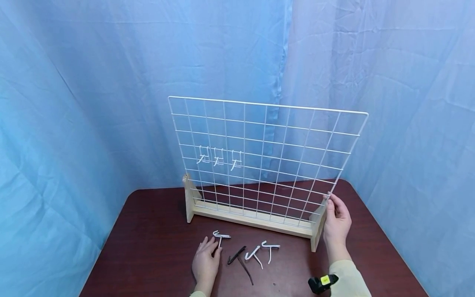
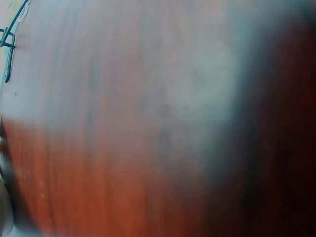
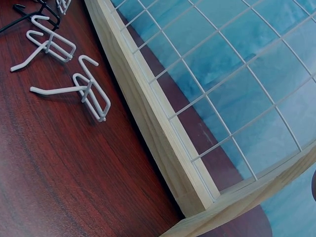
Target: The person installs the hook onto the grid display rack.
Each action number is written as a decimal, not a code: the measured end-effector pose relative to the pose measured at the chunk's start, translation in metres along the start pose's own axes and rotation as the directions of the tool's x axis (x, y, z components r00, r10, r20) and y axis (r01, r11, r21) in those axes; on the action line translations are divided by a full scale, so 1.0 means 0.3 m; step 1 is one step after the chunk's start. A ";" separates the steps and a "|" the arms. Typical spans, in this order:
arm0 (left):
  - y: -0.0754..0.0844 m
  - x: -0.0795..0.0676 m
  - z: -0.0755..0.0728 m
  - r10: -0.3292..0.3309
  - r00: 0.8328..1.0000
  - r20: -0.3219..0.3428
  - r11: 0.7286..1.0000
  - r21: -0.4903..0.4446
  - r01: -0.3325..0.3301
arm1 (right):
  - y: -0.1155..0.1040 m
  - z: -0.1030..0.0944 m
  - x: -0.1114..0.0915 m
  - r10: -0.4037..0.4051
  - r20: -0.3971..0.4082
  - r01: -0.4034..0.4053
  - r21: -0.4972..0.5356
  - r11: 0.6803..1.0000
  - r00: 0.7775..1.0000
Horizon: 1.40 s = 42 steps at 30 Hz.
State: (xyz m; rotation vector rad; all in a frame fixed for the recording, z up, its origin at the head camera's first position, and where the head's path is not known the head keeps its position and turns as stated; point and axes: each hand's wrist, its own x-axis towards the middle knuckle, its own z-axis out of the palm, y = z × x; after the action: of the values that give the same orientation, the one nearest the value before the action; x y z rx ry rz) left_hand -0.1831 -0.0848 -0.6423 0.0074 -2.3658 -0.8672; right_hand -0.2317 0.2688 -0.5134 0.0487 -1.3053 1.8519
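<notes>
From where I stand, a white wire grid rises upright in a pale wooden stand on the dark red-brown tabletop. The right hand is at the stand's right end: its thumb and fingers are closed around the wooden end piece, beside the edge of the grid. The left hand is low over the tabletop, with fingers loosely bent and the thumb a little apart, just beside a white hook in front of the stand. Whether these fingers touch the hook, I cannot tell, and the left wrist view is too blurred to help.

To the right of this hook lie a dark hook with a long prong and two more white hooks, near one another. On the left half of the grid, three hanging hooks sit in one row, side by side. A black device with a yellow label is at the right sleeve. Blue curtains hang behind the tabletop.
</notes>
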 end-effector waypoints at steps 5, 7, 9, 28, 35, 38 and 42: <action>0.004 0.007 -0.005 -0.023 1.000 -0.007 1.000 0.018 0.023 | 0.003 -0.001 0.001 -0.004 -0.004 0.004 0.007 1.000 1.000; 0.005 0.009 -0.006 -0.041 0.999 0.006 0.999 0.029 0.041 | 0.004 -0.001 0.002 -0.003 -0.006 0.003 0.009 1.000 1.000; 0.005 0.010 -0.007 -0.061 0.998 0.019 0.997 0.040 0.060 | 0.004 -0.001 0.003 0.000 -0.006 0.000 0.005 1.000 1.000; -0.008 0.012 -0.009 -0.062 0.998 -0.005 0.998 0.022 0.062 | 0.007 -0.004 -0.002 0.008 0.000 -0.008 0.037 0.999 1.000; -0.014 0.009 -0.002 -0.092 0.996 -0.016 0.996 0.002 0.092 | 0.014 -0.008 -0.002 0.018 -0.006 -0.018 0.007 1.000 1.000; -0.011 0.011 -0.005 -0.113 0.993 -0.025 0.993 -0.017 0.113 | 0.011 -0.007 -0.001 0.025 -0.011 -0.025 -0.010 1.000 1.000; -0.010 0.013 -0.008 -0.160 0.987 -0.025 0.987 -0.012 0.160 | 0.009 -0.007 -0.003 0.032 -0.010 -0.032 -0.010 0.999 0.999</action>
State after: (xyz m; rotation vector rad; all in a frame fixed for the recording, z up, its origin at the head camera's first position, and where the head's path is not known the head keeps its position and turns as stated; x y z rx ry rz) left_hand -0.1855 -0.0893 -0.6406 0.2063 -2.3608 -0.9486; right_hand -0.2320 0.2697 -0.5166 0.0130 -1.3161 1.8700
